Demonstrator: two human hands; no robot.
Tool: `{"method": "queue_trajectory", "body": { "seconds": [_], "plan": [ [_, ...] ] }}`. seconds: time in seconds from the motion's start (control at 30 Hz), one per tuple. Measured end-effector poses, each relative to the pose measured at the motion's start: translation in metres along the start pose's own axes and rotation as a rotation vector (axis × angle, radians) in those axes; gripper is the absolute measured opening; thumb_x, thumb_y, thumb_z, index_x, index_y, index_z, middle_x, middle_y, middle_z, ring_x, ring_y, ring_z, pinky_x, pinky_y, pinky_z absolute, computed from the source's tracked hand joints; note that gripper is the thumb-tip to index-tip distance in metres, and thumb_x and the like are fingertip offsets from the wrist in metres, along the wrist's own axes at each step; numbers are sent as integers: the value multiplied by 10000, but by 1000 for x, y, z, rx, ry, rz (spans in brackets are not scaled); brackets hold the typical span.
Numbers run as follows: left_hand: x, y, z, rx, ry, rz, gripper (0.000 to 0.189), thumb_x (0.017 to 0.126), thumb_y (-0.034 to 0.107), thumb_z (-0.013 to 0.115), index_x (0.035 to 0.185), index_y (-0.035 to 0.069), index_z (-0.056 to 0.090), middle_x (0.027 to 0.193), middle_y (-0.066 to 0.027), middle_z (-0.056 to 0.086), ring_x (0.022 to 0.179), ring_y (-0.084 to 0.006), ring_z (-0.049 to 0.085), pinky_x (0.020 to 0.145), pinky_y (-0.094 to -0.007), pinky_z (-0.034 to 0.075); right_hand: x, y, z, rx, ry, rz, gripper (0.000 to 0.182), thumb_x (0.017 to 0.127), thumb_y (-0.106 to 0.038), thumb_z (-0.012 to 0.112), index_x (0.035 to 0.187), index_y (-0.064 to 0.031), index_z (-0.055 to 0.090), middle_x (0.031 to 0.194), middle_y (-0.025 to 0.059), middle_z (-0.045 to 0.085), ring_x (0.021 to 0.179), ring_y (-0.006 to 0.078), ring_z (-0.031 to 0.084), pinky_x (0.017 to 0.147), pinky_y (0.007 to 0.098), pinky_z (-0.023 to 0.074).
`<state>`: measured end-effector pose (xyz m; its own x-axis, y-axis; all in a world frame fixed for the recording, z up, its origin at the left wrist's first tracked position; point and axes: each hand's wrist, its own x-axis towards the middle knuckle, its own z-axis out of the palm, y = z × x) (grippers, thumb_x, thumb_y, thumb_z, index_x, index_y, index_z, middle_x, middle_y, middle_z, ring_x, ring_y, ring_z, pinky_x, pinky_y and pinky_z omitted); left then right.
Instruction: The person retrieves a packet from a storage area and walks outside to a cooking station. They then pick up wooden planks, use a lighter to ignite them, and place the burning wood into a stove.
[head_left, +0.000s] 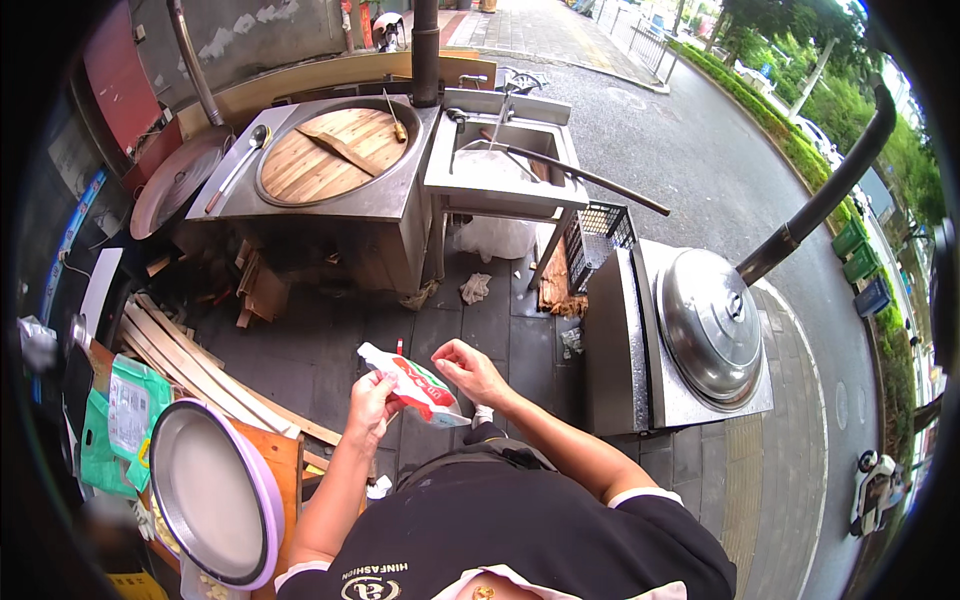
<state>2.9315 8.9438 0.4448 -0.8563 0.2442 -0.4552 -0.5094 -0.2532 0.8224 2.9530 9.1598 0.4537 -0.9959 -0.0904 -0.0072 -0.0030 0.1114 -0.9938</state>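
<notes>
My left hand (371, 405) grips a white, red and green plastic packet (420, 386) by its near left side. The packet is tilted in front of my body, with a narrow white corner pointing up and left. My right hand (469, 373) is just beyond the packet's right side with its fingers curled inward. Whether anything is pinched between those fingertips is hidden. To the left, a large round pan with a lilac rim (214, 491) holds a smooth, whitish content and rests on an orange-brown wooden table (289, 465).
Ahead stands a metal stove with a wooden lid (337, 154), a ladle (251, 150) beside it. Right of that is a steel sink (510, 154) with a long handle jutting out. A domed metal lid (709, 322) covers another stove. Wooden planks (202, 367) lie at left.
</notes>
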Motion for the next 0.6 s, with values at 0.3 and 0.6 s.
{"method": "queue_trajectory", "body": {
  "seconds": [0.3,0.6],
  "plan": [
    [84,104,-8,-44,201,214,190,929,145,583,1040,-7,561,923,-89,659,783,-163,671,660,-296,588,151,70,-195,-305,115,168,200,875,-182,603,994,-23,632,778,19,602,730,96,539,664,266,457],
    [212,207,11,-49,212,329,222,939,177,575,1072,2,547,980,-107,657,847,-175,668,713,-311,583,302,118,-323,-253,276,190,163,861,-118,573,986,-40,642,789,20,617,717,101,549,647,268,453]
  ]
}}
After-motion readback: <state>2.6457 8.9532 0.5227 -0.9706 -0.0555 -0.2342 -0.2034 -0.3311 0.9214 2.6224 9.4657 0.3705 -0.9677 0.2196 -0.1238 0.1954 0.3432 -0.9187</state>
